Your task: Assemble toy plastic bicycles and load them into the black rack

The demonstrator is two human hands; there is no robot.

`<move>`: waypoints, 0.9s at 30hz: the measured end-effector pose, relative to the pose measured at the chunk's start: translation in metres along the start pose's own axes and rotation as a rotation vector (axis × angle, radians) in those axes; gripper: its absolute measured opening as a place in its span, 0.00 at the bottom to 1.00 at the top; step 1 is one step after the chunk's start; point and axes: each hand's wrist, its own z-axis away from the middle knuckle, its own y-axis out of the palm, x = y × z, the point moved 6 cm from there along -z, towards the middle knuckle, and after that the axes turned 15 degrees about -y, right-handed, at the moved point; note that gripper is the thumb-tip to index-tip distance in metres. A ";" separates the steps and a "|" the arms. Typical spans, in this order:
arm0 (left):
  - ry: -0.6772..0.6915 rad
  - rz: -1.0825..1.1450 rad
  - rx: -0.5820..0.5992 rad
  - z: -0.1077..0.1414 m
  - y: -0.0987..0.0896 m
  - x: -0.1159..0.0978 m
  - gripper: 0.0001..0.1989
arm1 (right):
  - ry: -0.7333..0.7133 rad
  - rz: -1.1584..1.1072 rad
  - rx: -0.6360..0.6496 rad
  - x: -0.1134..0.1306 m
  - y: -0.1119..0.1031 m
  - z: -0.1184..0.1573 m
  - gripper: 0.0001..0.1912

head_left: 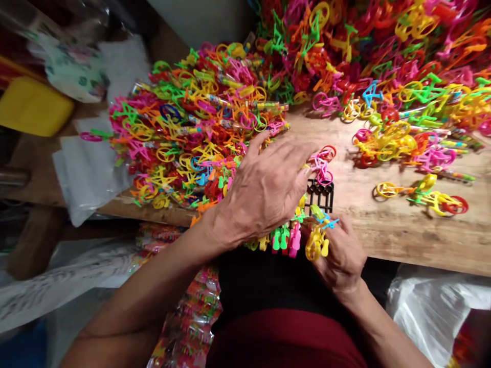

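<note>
My left hand [264,189] reaches over the table edge, thumb and fingers closed around one end of a small pink plastic toy bicycle [321,166] with a red wheel. Lower down, my right hand [343,255] is closed on a yellow toy bicycle [316,243] with a blue handlebar; its fingertips are partly hidden. Between the hands, a black plastic rack [325,197] shows at the edge, partly covered by my left hand. Several green and pink clip-like toy pieces [284,237] hang below my left palm.
A big heap of colourful toy bicycles and printed tubes [199,122] lies left, with another heap [383,46] at the back. Smaller groups [406,143] are on the wooden table [402,235]. Strips of filled packets [187,317] hang below; a clear plastic bag [429,306] is at right.
</note>
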 end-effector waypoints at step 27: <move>0.164 -0.057 0.134 0.028 0.008 -0.019 0.14 | -0.076 0.046 0.191 0.001 0.003 -0.009 0.11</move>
